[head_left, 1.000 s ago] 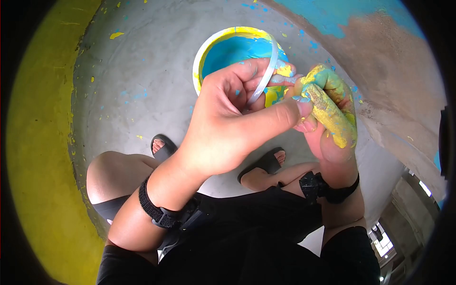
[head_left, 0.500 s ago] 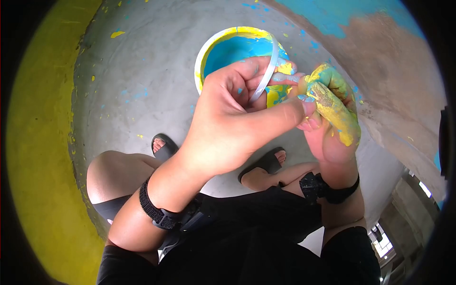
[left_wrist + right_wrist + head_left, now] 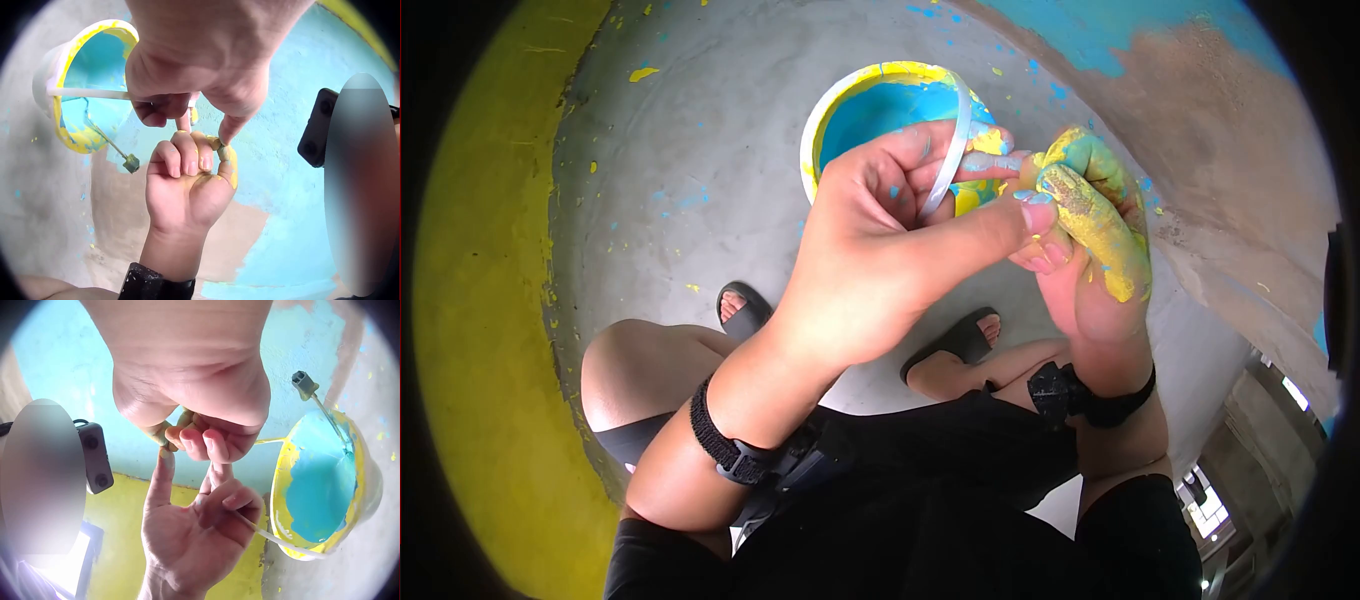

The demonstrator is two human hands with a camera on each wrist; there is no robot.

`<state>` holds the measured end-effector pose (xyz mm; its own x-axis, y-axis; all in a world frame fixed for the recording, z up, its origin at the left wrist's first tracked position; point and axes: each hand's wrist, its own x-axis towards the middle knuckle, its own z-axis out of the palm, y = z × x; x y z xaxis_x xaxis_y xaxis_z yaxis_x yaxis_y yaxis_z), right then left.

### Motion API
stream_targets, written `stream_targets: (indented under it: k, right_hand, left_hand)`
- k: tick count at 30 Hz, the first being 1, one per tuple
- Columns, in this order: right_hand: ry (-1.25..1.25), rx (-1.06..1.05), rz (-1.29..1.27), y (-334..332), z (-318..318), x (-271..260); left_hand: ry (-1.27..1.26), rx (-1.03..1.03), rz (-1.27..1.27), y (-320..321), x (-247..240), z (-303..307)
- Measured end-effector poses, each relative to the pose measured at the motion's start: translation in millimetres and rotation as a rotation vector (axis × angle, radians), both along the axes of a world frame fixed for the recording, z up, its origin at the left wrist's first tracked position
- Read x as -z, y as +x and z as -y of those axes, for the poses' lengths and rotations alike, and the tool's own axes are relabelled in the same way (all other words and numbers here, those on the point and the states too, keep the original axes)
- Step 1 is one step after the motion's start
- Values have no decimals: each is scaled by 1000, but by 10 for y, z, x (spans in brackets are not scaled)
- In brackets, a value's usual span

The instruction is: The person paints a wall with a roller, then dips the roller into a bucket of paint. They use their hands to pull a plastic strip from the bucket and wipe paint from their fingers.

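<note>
In the head view my left hand (image 3: 865, 255) has its fingers curled round the white handle (image 3: 947, 172) of a paint bucket (image 3: 810, 150). Blue paint fills the inside, with yellow smeared along the rim. To the right is my right hand (image 3: 1095, 215), its fingers curled in and its thumb and forefinger coated in yellow and blue-green paint. Both hands meet at their fingertips: the left thumb presses by the tip of the right thumb and forefinger, seen also in the left wrist view. Nothing shows inside the right hand's curled fingers.
A thin rod (image 3: 103, 136) with a greenish block at its end leans out of the bucket. Yellow wall (image 3: 490, 300) stands at the left, partly blue-painted wall (image 3: 1200, 110) at the right. Paint spots dot the grey floor (image 3: 670, 150). Sandalled feet are below.
The bucket and both hands first shift slightly right, then back left by a little more. The fingertips stay together, and the left hand keeps its grip on the handle.
</note>
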<state>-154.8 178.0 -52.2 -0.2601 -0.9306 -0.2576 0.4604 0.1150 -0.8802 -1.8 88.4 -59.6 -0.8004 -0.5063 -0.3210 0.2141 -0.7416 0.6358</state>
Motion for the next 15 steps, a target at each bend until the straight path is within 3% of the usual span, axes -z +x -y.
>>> stream_targets:
  k: [9,15]
  right_hand:
    - [34,-40,18,-44,-31,22]
    - [-6,-179,54,-164,-57,60]
  left_hand:
    - [-68,-4,1,-1,-45,27]
    - [-120,74,60,35,-43,66]
